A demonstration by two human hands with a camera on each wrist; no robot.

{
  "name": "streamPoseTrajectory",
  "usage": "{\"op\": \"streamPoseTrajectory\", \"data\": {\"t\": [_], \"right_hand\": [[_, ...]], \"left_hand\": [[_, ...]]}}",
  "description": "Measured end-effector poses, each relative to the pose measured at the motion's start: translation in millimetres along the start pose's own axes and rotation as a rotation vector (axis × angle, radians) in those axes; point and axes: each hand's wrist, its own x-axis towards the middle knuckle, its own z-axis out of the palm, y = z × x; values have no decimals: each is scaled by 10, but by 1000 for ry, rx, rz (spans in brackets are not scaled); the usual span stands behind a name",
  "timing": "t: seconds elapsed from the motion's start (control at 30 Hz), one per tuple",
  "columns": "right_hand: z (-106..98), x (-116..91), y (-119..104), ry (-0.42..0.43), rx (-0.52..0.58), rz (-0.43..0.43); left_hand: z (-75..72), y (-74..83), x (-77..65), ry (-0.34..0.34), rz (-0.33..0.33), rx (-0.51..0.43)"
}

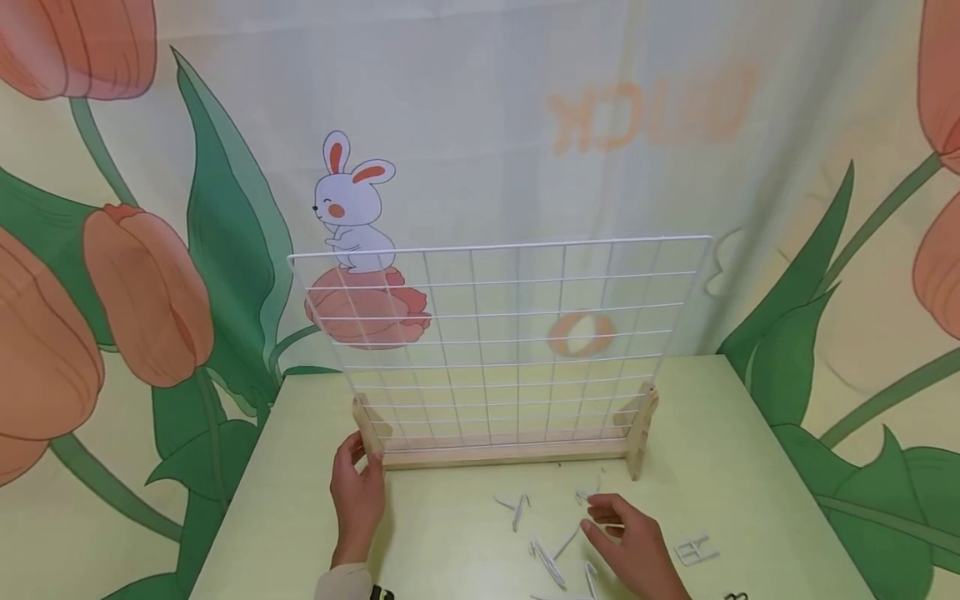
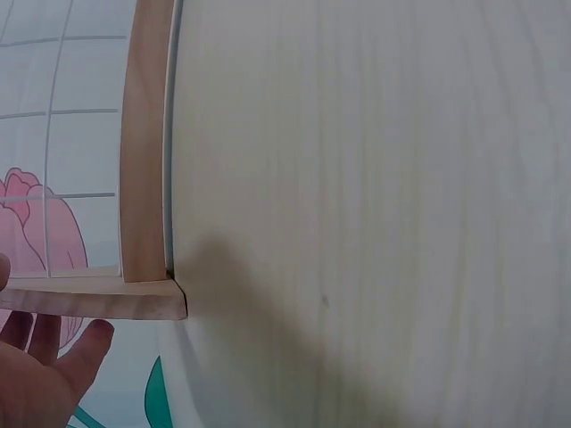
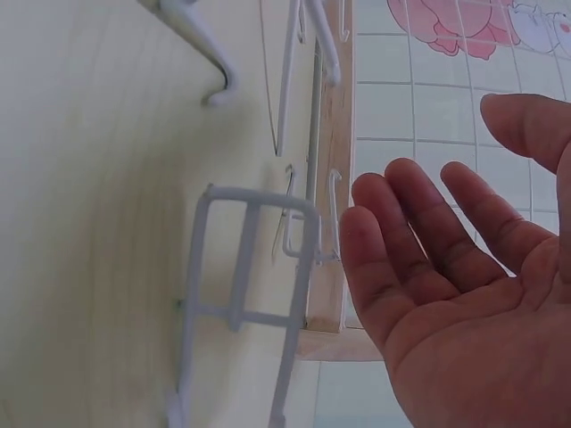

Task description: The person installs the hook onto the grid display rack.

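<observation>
A white wire grid panel (image 1: 495, 333) stands upright in a wooden stand (image 1: 510, 457) with an upright piece at each end. My left hand (image 1: 358, 492) grips the left end piece (image 2: 89, 299), with fingers on both of its faces. In the right wrist view my right hand (image 3: 464, 276) is spread with nothing in it. From the head view, this hand hovers over the table beside a small white hook (image 1: 582, 497). Several white wire hooks (image 1: 547, 562) lie scattered in front of the stand. A white wire rack piece (image 3: 250, 259) shows large near my right fingers.
The pale green table (image 1: 300, 450) carries everything. Right of my right hand lies a flat white wire piece (image 1: 696, 550), with a small dark item (image 1: 737, 596) at the bottom edge. Behind the table hangs a curtain (image 1: 480, 125) printed with tulips and a rabbit.
</observation>
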Motion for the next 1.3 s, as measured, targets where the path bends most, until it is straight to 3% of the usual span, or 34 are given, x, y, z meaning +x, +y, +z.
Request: {"op": "streamPoseTrajectory", "data": {"t": [0.23,0.47,0.73,1.3], "right_hand": [[67,32,83,-3,55,-38],[64,58,82,35,45,-107],[27,142,161,133,-10,-144],[-104,249,266,234,-143,-46]], "left_hand": [[-61,-123,37,16,53,94],[-90,-114,83,-21,90,50],[-47,-61,103,-33,90,70],[-33,-72,107,-30,96,65]]}}
